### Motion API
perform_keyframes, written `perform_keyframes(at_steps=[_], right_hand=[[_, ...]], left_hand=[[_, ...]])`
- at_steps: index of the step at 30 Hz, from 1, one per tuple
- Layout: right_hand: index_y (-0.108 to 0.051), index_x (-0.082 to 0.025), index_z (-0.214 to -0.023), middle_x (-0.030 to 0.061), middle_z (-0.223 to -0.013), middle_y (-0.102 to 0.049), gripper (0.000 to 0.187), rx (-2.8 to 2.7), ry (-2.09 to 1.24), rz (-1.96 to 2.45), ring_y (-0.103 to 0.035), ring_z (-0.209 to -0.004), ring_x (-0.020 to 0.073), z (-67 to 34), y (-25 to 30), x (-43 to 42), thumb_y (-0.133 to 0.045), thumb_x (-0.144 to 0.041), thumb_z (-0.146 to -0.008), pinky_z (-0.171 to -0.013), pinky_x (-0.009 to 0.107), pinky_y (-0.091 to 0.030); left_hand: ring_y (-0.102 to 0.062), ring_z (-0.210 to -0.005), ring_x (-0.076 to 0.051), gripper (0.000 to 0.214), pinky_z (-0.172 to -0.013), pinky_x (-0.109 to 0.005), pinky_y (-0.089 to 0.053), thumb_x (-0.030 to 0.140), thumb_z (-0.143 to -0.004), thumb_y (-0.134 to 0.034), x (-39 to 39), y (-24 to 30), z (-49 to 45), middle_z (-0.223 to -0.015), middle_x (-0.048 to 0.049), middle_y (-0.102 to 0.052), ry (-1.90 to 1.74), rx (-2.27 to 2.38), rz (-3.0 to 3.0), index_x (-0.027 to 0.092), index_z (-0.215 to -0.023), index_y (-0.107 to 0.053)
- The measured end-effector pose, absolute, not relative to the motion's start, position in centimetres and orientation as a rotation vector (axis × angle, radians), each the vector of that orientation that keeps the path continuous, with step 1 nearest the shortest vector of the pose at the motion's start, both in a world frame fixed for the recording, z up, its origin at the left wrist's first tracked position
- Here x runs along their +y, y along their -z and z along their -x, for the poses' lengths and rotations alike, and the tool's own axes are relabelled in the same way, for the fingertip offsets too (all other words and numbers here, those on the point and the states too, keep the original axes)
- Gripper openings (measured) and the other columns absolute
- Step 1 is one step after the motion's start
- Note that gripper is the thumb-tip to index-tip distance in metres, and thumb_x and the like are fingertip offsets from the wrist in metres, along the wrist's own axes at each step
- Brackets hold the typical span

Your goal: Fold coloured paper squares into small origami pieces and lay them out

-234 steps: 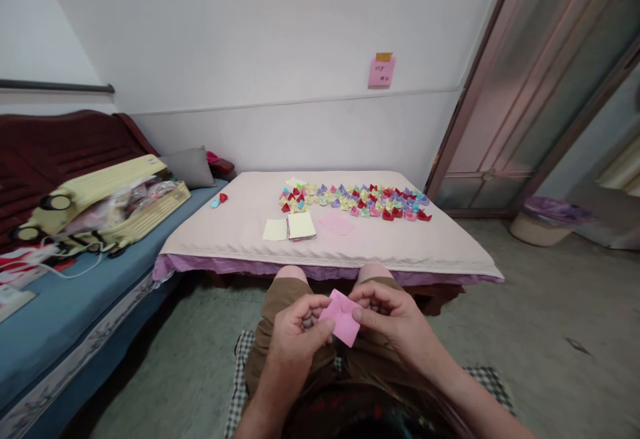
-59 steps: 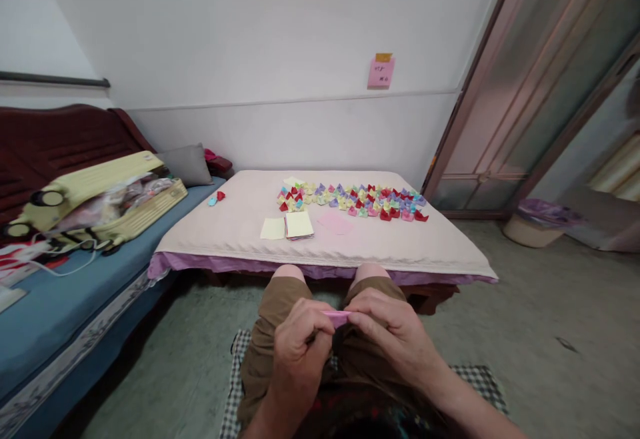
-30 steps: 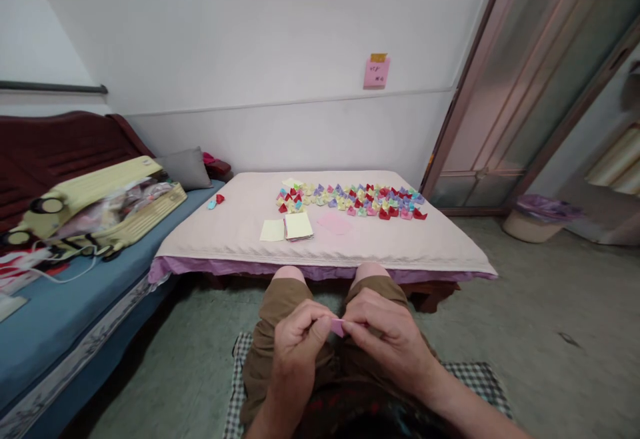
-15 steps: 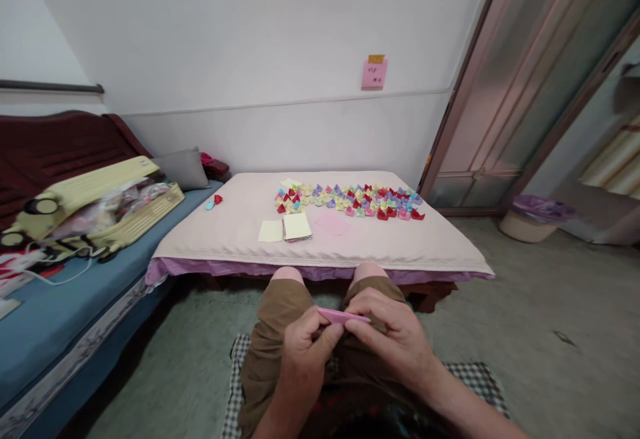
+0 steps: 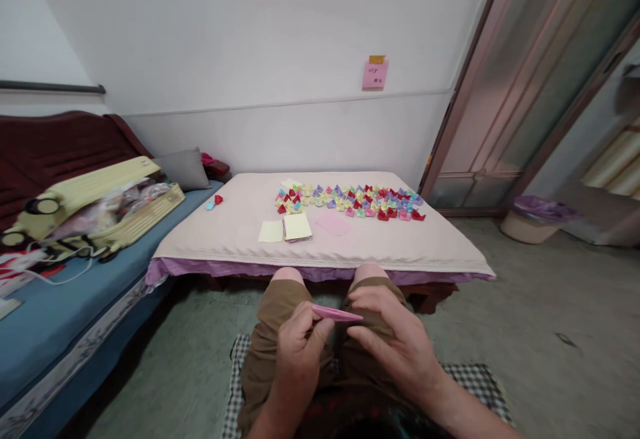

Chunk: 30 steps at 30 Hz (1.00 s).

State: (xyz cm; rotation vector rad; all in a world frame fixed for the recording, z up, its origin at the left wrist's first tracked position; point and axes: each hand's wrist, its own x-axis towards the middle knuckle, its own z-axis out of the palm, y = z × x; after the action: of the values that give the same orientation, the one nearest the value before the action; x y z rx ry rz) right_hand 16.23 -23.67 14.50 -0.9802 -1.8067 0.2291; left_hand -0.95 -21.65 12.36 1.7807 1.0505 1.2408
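Above my lap, a strip-like piece of folded pink paper (image 5: pixel 341 315) sticks out from my left hand (image 5: pixel 300 345), which pinches its left end between thumb and fingers. Around the paper's right end, my right hand (image 5: pixel 395 335) has its thumb and fingers spread apart, with a gap showing between them and the paper. On the bed-like table ahead lie a stack of square notes (image 5: pixel 297 226) with pale yellow on top, a single yellow sheet (image 5: pixel 271 231) to its left, and a pink sheet (image 5: pixel 334 223) to its right.
Many small folded paper shapes (image 5: pixel 354 200) in mixed colours cover the back of the cloth-covered table (image 5: pixel 240 225). A red and a blue piece (image 5: pixel 211 205) lie at its left. An open yellow suitcase (image 5: pixel 95 205) rests on the blue sofa; a bin (image 5: pixel 534 217) stands right.
My right hand has let go of the pink paper's right end, its thumb and fingers parting. My left hand has shifted slightly left with the paper, which now tilts down to the right.
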Motion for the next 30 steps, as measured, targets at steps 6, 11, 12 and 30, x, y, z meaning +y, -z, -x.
perform_keyframes(at_steps=[6,11,12,30], right_hand=[[-0.059,-0.02,-0.086,0.0092,-0.099,-0.063,0.007,-1.879,-0.096,0.983,-0.06,-0.092,0.0228,-15.8,-15.0,-23.8,-0.062,-0.013,-0.084,-0.079,0.038,-0.047],[-0.059,-0.019,-0.085,0.0099,-0.098,-0.063,0.006,-1.898,-0.105,1.011,-0.059,-0.093,0.0231,-15.8,-14.8,-23.5,-0.062,-0.014,-0.084,-0.078,0.038,-0.048],[-0.059,-0.019,-0.086,0.0103,-0.099,-0.063,0.006,-1.906,-0.09,1.011,-0.059,-0.093,0.0234,-15.8,-14.7,-23.4,-0.062,-0.013,-0.084,-0.078,0.038,-0.048],[-0.069,-0.02,-0.073,0.0071,-0.106,-0.064,0.012,-1.654,-0.846,1.041,-0.059,-0.1,0.0223,-16.2,-15.3,-23.1,-0.063,-0.019,-0.084,-0.087,0.035,-0.043]], left_hand=[[-0.058,-0.076,-0.015,0.016,-0.07,-0.025,-0.043,0.019,-0.09,-0.053,-21.5,-12.3,0.9,-0.077,-0.002,-0.064,-1.272,0.985,-1.948,0.017,-0.083,-0.067],[-0.057,-0.079,-0.016,0.016,-0.073,-0.027,-0.043,0.016,-0.092,-0.05,-21.5,-12.0,0.9,-0.081,-0.0027,-0.065,-1.281,0.915,-2.052,0.018,-0.088,-0.066],[-0.057,-0.08,-0.016,0.016,-0.073,-0.027,-0.043,0.015,-0.092,-0.05,-21.5,-12.0,1.0,-0.083,-0.0027,-0.066,-1.281,0.908,-2.063,0.018,-0.09,-0.066],[-0.048,-0.065,-0.014,0.028,-0.063,-0.026,-0.035,0.029,-0.091,-0.05,-22.0,-13.4,1.1,-0.066,0.0004,-0.053,-1.086,1.009,-1.886,0.016,-0.067,-0.058]])
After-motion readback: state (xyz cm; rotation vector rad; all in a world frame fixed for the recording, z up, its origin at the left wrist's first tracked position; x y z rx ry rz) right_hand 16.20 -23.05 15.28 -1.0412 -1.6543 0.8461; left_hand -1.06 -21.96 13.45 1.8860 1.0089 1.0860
